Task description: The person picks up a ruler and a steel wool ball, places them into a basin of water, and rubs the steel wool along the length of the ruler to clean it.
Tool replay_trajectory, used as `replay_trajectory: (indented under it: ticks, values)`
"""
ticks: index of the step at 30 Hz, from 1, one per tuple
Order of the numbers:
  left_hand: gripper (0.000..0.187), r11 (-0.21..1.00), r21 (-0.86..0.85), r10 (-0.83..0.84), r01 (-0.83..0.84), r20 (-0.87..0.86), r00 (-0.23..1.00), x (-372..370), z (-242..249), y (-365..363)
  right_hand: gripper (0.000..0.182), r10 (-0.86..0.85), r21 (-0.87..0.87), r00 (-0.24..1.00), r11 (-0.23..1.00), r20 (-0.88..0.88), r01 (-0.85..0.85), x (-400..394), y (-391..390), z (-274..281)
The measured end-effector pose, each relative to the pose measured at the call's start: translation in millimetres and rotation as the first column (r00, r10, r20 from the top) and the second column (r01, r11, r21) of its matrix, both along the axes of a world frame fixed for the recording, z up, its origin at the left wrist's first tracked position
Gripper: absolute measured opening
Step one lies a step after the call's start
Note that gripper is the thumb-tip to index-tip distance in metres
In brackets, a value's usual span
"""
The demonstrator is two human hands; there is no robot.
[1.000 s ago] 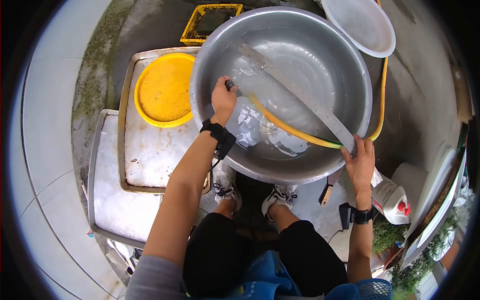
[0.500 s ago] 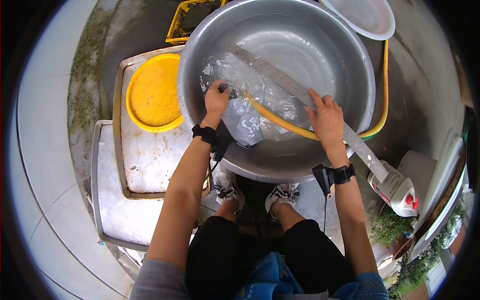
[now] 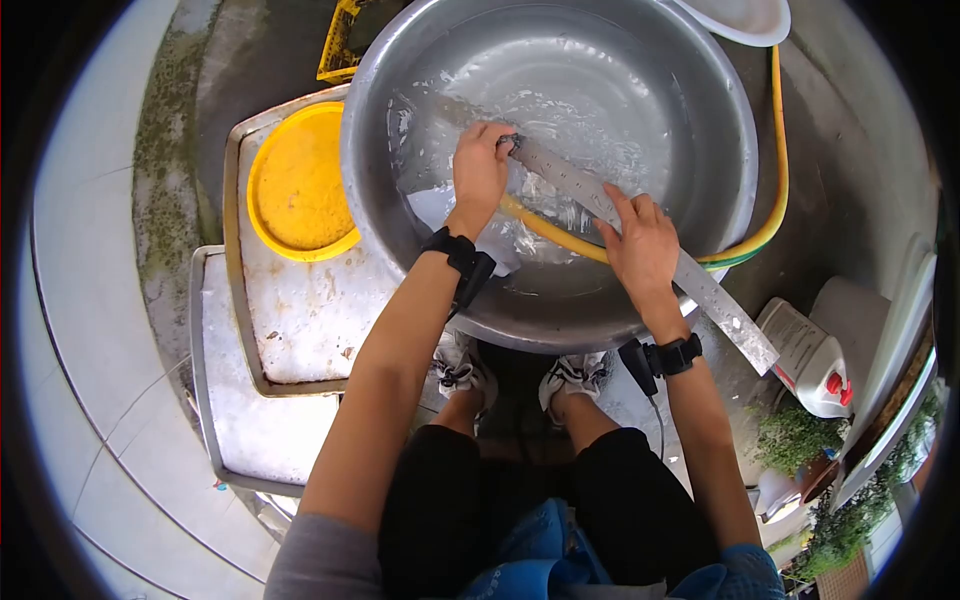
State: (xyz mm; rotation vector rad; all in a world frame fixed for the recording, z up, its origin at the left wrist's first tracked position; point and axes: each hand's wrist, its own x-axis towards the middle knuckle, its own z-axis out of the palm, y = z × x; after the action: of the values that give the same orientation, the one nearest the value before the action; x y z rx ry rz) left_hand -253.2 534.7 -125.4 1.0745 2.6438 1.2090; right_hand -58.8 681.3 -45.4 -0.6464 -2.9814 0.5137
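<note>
My left hand (image 3: 482, 170) is closed around a dark, wiry steel scourer (image 3: 510, 144), which presses on a long flat metal strip (image 3: 725, 315) with marks along it, like a big ruler. Fingers of my right hand (image 3: 645, 245) grip the strip near its middle. It slants across a large metal basin (image 3: 750, 130) of water, its far end under the surface and its near end sticking out over the rim. Below the strip, a yellow hose (image 3: 565, 240) runs into the water. Something white and sheet-like (image 3: 432, 208) lies in the water beside my left wrist.
Left of the basin, a round yellow lid or tray (image 3: 305, 185) rests on stacked metal trays (image 3: 290, 330). A yellow crate (image 3: 340, 45) stands behind them. At the right are a white jug with a red cap (image 3: 815, 365) and plants (image 3: 795, 440). A white tub (image 3: 745, 15) is at the back.
My left hand has come up out of the water and moved right onto the strip with the scourer. My right hand keeps its grip, and the strip has shifted slightly.
</note>
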Motion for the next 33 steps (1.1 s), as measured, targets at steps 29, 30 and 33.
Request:
replay_trajectory:
  ticks: [29,30,33]
  values:
    - [0.019,0.997,-0.071,0.041,-0.033,0.115,0.992,33.6,28.6,-7.5,0.049,0.008,-0.153,1.0,0.988,0.024,-0.004,12.8,1.0,11.3]
    - [0.019,0.997,-0.072,0.041,-0.033,0.114,0.993,21.1,19.8,-17.1,0.05,-0.001,-0.166,0.999,0.986,0.036,0.007,11.8,0.8,13.5]
    - [0.018,0.965,-0.186,0.201,-0.183,0.081,0.976,10.5,11.7,-29.1,0.052,-0.003,-0.167,0.998,0.986,0.061,0.013,10.6,-0.4,12.4]
